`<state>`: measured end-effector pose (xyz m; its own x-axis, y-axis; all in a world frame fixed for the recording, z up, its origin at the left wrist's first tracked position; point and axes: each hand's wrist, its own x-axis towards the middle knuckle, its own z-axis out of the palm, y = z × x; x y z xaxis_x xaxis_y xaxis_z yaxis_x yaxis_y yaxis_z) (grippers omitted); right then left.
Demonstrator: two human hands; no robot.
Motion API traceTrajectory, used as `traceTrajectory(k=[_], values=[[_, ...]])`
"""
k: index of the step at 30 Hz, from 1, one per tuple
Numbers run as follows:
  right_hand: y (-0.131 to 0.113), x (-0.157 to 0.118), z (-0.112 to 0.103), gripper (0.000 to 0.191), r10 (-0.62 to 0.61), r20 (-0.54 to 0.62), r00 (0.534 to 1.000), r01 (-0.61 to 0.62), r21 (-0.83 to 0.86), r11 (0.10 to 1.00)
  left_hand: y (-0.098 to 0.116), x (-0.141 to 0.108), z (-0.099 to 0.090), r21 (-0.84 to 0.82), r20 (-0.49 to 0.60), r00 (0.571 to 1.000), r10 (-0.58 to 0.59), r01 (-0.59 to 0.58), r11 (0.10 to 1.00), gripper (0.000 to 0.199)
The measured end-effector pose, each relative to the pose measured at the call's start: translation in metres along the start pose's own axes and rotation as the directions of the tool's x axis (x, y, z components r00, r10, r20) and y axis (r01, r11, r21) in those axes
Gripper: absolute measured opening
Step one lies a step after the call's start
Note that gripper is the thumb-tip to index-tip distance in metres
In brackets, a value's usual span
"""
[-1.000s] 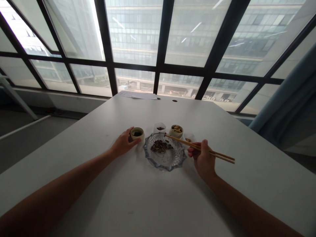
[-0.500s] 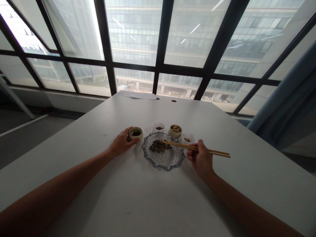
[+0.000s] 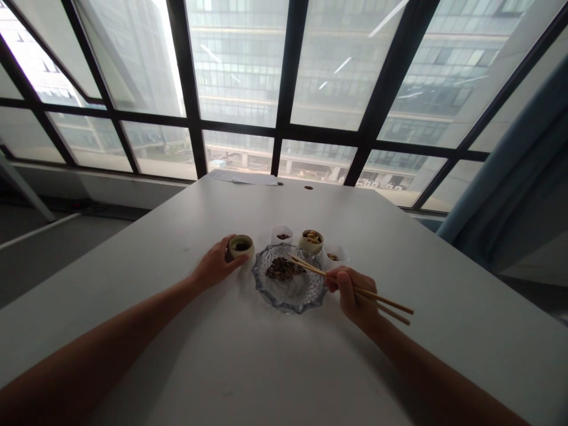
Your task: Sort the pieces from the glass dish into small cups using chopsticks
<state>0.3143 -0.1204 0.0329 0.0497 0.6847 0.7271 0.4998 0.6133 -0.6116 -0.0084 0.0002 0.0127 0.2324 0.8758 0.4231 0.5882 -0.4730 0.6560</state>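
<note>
My left hand [image 3: 218, 260] is wrapped round a small pale cup [image 3: 242, 247] with something dark inside. In my right hand [image 3: 355, 290] is a pair of wooden chopsticks [image 3: 313, 268], slanting down to the left. Their tips are at a pile of sunflower seeds [image 3: 284, 268] in a scalloped glass dish [image 3: 293, 306]; whether a seed is between the tips is too small to tell. Behind the dish stand a white cup [image 3: 283, 235] with dark bits and a pale cup [image 3: 311, 241] filled with light-brown pieces. A second white cup [image 3: 336, 255] sits to the right.
Everything stands on a white table [image 3: 248, 367]. Papers [image 3: 244, 177] lie at its far edge, near two dark round spots [image 3: 308, 187]. Large framed windows rise beyond, and a blue curtain [image 3: 492, 177] hangs at the right.
My right hand has turned, so the chopsticks slope more steeply and their back ends have swung lower and apart. My left hand keeps hold of the cup. The camera view has shifted slightly.
</note>
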Motion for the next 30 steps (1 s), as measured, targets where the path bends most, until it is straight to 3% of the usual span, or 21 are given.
traceTrajectory(k=[9,12,14,16,19,21,23,25,27,28,29,30], values=[[-0.010,0.009,0.004,0.037,-0.123,0.154,0.980,0.137,-0.083,0.987,0.001,0.000,0.000,0.004,0.016,1.000,-0.003,0.003,1.000,0.070],[-0.012,0.009,0.006,0.039,-0.051,0.106,0.993,0.056,-0.042,0.998,0.000,0.000,0.000,0.003,0.020,1.000,-0.002,0.002,1.000,0.070],[-0.009,0.009,0.008,0.043,0.078,-0.007,0.997,-0.078,0.028,0.997,-0.001,0.000,0.000,0.005,0.020,1.000,-0.002,0.002,1.000,0.071],[-0.002,0.011,0.012,0.049,0.263,-0.148,0.953,-0.237,0.175,0.956,-0.001,0.000,0.000,0.004,0.023,1.000,-0.003,0.003,1.000,0.071],[0.012,0.016,0.018,0.056,0.532,-0.251,0.809,-0.388,0.451,0.804,0.000,0.000,0.000,-0.002,0.032,0.999,-0.012,0.012,1.000,0.071],[0.018,0.018,0.020,0.057,0.629,-0.258,0.733,-0.418,0.559,0.716,0.000,0.000,0.000,-0.005,0.032,0.999,-0.014,0.014,1.000,0.071],[0.019,0.019,0.019,0.058,0.635,-0.278,0.721,-0.412,0.564,0.715,0.001,0.000,0.000,0.002,0.030,0.999,-0.015,0.015,1.000,0.071],[0.013,0.017,0.015,0.054,0.505,-0.307,0.807,-0.351,0.438,0.828,0.001,0.000,0.000,0.012,0.029,0.999,-0.019,0.018,1.000,0.072],[0.004,0.014,0.009,0.046,0.181,-0.241,0.953,-0.132,0.204,0.970,0.001,0.000,0.001,0.015,0.025,0.999,-0.021,0.021,1.000,0.074],[-0.001,0.013,0.007,0.040,-0.031,-0.146,0.989,0.046,0.102,0.994,0.001,0.000,0.001,0.015,0.021,1.000,-0.022,0.021,1.000,0.074],[-0.005,0.012,0.004,0.034,-0.230,-0.033,0.973,0.231,0.035,0.972,0.000,0.000,0.001,0.016,0.017,1.000,-0.021,0.021,1.000,0.074],[-0.008,0.012,0.002,0.028,-0.389,0.071,0.918,0.390,0.005,0.921,0.000,0.000,0.002,0.020,0.013,1.000,-0.021,0.021,1.000,0.073]])
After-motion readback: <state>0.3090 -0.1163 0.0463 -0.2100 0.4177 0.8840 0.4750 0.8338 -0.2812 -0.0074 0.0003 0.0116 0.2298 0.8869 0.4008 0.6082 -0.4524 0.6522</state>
